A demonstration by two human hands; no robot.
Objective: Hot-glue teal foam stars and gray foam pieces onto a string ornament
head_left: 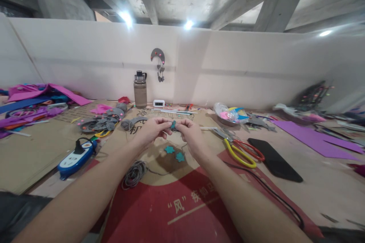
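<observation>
Between the fingertips of both hands is a small teal felt piece (173, 124), mostly hidden by the fingers. My left hand (155, 131) pinches its left side and my right hand (188, 133) pinches its right side. Below the hands, two teal felt flowers (169, 149) lie flat on the printed cardboard (159, 212). A coil of grey cord (135, 174) rests near my left forearm, and its loose end runs right toward the flowers. Behind my left hand lies a grey felt crescent (138, 122), partly covered.
Scissors with yellow and red handles (241, 152) and a black phone (274, 159) lie to the right. A power strip (76, 157) is at left, with felt scraps (107, 119) behind it. A bottle (140, 90) and small clock (159, 103) stand along the back wall.
</observation>
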